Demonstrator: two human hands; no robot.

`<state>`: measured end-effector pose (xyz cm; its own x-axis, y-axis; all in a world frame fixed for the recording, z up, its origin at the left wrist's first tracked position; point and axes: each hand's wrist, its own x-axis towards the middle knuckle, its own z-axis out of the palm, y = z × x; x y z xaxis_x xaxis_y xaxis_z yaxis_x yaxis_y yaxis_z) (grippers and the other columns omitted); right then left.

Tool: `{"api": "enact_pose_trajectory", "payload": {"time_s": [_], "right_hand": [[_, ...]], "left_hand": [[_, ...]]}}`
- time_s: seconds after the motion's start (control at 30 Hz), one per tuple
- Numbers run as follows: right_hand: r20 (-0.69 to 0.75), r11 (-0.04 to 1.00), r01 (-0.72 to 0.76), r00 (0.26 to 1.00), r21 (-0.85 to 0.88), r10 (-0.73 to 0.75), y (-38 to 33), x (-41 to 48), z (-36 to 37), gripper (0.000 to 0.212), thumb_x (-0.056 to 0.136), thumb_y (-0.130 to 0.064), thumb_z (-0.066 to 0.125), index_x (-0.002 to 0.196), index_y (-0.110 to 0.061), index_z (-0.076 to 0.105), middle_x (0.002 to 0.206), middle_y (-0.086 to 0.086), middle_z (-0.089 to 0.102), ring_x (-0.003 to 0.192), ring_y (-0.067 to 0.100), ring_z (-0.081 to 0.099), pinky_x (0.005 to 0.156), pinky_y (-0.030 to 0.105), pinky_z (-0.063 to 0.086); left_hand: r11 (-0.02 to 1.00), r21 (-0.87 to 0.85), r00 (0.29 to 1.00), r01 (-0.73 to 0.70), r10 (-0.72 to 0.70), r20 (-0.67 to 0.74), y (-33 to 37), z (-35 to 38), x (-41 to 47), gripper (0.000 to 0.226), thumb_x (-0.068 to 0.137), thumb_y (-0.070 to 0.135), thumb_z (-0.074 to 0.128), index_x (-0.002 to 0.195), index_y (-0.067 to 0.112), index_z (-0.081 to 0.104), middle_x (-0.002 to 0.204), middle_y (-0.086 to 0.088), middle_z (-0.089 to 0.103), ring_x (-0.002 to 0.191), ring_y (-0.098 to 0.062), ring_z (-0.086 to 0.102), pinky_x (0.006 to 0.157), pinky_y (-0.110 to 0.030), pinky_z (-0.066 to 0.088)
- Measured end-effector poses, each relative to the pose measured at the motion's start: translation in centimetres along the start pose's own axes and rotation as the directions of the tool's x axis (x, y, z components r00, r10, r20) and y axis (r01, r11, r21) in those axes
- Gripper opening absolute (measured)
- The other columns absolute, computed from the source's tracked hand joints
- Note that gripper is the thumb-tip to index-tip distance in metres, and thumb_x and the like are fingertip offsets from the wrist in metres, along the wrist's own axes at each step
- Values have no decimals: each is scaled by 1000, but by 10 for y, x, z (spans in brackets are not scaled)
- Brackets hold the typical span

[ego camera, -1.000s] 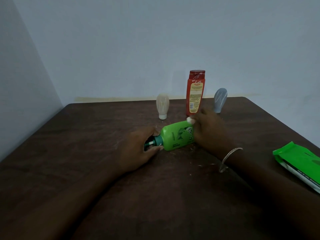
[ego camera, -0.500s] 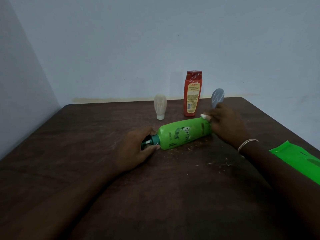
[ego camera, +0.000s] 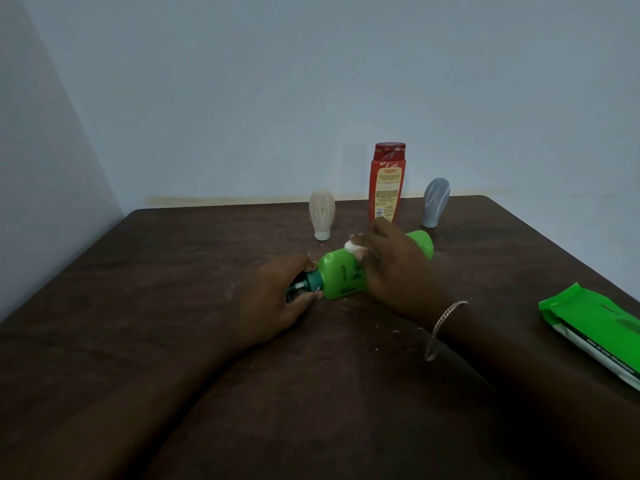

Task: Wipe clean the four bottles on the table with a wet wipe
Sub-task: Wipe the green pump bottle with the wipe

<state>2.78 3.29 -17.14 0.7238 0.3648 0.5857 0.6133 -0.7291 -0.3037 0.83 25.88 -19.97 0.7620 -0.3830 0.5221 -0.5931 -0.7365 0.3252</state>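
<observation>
A green plastic pump bottle [ego camera: 341,276] lies on its side at the centre of the frame on the dark brown wooden bench [ego camera: 166,306], its pump end toward the lower left. The left hand [ego camera: 273,303] has its fingers [ego camera: 304,300] curled round the dark green pump neck, while the right hand [ego camera: 391,268], a silver bracelet [ego camera: 446,317] on its wrist, lies over the bottle's body with a wadded white wet wipe [ego camera: 353,247] pinched against the plastic. Behind, toward the upper centre, stand a beige upside-down squeeze bottle [ego camera: 322,216], a tall red bottle [ego camera: 387,188] and a grey upside-down squeeze bottle [ego camera: 435,202], and a green wipe packet [ego camera: 595,327] lies at the right edge.
</observation>
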Motion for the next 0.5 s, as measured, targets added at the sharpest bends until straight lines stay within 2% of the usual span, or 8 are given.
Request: {"api": "enact_pose_trajectory", "payload": {"time_s": [0.1, 0.2, 0.33, 0.4, 0.5], "right_hand": [[72, 994, 104, 992, 17, -105, -11, -3, 4, 31, 90, -11, 57, 121, -8, 62, 102, 1, 50, 85, 13, 51, 71, 20, 44], [69, 992, 125, 990, -4, -124, -3, -1, -1, 28, 90, -11, 59, 117, -9, 63, 100, 0, 51, 86, 14, 51, 72, 24, 45], [-10, 997, 53, 999, -52, -54, 31, 1, -13, 18, 89, -9, 60, 105, -9, 69, 88, -3, 49, 76, 14, 51, 63, 27, 46], [-40, 993, -21, 999, -112, 16, 52, 1, -22, 17, 90, -13, 59, 102, -11, 71, 85, -6, 48, 72, 11, 50, 59, 24, 41], [-95, 973, -161, 985, -165, 147, 78, -1, -34, 17, 89, -13, 59, 96, -10, 74, 78, -4, 46, 68, 18, 53, 59, 30, 43]], "left_hand": [[1000, 3, 1000, 5, -5, 10, 2, -1, 0, 29, 86, 29, 77, 110, 20, 62, 94, 16, 58, 81, 8, 54, 67, -6, 40], [1000, -12, 1000, 9, -9, 9, 3, -3, 0, 30, 86, 28, 77, 111, 19, 62, 95, 16, 59, 81, 9, 55, 68, -7, 42], [1000, -5, 1000, 7, -7, -3, 6, -8, 1, 29, 85, 24, 79, 108, 16, 64, 91, 16, 57, 81, 14, 56, 73, -2, 41], [1000, -6, 1000, 11, -11, -9, 5, -9, 0, 30, 85, 24, 80, 109, 15, 65, 92, 16, 58, 81, 16, 55, 73, 0, 41], [1000, -6, 1000, 14, -14, -14, 3, -9, 0, 31, 85, 26, 79, 110, 17, 64, 93, 16, 58, 80, 15, 55, 72, -2, 41]]}}
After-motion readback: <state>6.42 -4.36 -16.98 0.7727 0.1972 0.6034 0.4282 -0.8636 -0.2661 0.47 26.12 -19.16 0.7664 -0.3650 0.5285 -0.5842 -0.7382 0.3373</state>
